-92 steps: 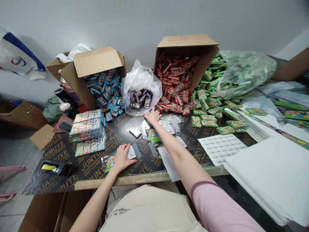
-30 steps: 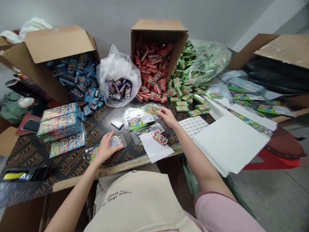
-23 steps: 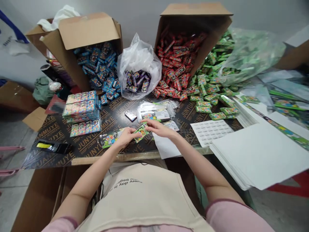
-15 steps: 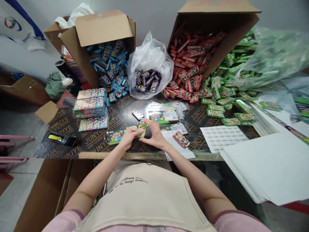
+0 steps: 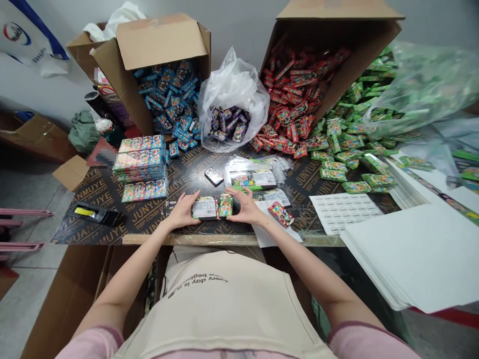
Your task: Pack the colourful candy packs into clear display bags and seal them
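Note:
Between thumb and fingers, my left hand (image 5: 183,210) grips a flat printed pouch (image 5: 205,208) with a white label panel and barcode, lying low over the table. My right hand (image 5: 245,206) holds a small green candy box (image 5: 226,205) by its ends, at the pouch's right end. Whether the box is partly inside the pouch I cannot tell. A black-and-white small box (image 5: 213,176) lies just beyond my hands. Several more printed pouches (image 5: 251,178) are piled behind my right hand, and a red candy box (image 5: 280,214) rests to its right.
Stacked packs (image 5: 140,154) and a black tape dispenser (image 5: 95,214) stand at left. Behind are a carton of blue boxes (image 5: 162,47), a bag of purple ones (image 5: 235,85), a carton of red ones (image 5: 339,25) and loose green boxes (image 5: 352,142). A sticker sheet (image 5: 344,212) lies right.
My hands have moved apart, the left one to the left. The printed pouch has come off the table into my left hand, label side up, and the green box is now in my right hand.

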`<state>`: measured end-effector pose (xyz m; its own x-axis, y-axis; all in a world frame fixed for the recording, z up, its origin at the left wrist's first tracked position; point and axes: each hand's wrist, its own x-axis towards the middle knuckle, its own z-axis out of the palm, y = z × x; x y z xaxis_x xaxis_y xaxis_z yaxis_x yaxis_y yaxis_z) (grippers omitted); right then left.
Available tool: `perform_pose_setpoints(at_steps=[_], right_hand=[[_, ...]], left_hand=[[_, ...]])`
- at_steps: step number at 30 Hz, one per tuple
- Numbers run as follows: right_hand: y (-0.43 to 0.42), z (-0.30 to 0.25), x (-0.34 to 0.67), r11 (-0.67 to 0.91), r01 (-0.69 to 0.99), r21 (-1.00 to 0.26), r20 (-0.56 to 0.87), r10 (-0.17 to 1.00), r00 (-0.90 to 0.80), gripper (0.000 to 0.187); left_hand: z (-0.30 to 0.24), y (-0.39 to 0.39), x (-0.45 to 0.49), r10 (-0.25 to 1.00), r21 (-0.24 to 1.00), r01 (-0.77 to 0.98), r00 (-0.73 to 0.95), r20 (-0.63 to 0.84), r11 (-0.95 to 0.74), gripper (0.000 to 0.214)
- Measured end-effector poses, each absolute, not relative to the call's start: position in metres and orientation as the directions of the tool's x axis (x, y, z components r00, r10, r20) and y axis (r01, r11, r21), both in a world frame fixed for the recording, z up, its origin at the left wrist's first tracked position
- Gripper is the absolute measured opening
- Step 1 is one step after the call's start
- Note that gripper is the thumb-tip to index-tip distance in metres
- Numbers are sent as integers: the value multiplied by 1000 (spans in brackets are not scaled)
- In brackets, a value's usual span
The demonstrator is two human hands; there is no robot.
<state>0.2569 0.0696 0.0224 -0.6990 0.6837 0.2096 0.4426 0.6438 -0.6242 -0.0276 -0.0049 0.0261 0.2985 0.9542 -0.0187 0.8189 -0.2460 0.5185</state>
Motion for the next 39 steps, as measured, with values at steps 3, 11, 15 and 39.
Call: perform_pose_setpoints(at_steps=[3,11,15,39], right_hand=[[69,36,260,597,345,-724,141,618,-774,101],[69,61,256,704,353,-616,216,582,-784,95],[65,66,255,722,364,-588,263,597,-758,95],[75,82,166,-38,-120,-992,-41,999,17,57]], left_hand=[[38,-6,-32,947,577,777,321,-16,-253,102],[63,-10,-34,914,596,745,402,-43,-300,96],[59,-15,-28,933,655,703,361,7,-277,95],[51,14,72,882,984,-171,-468,-47,-38,50]])
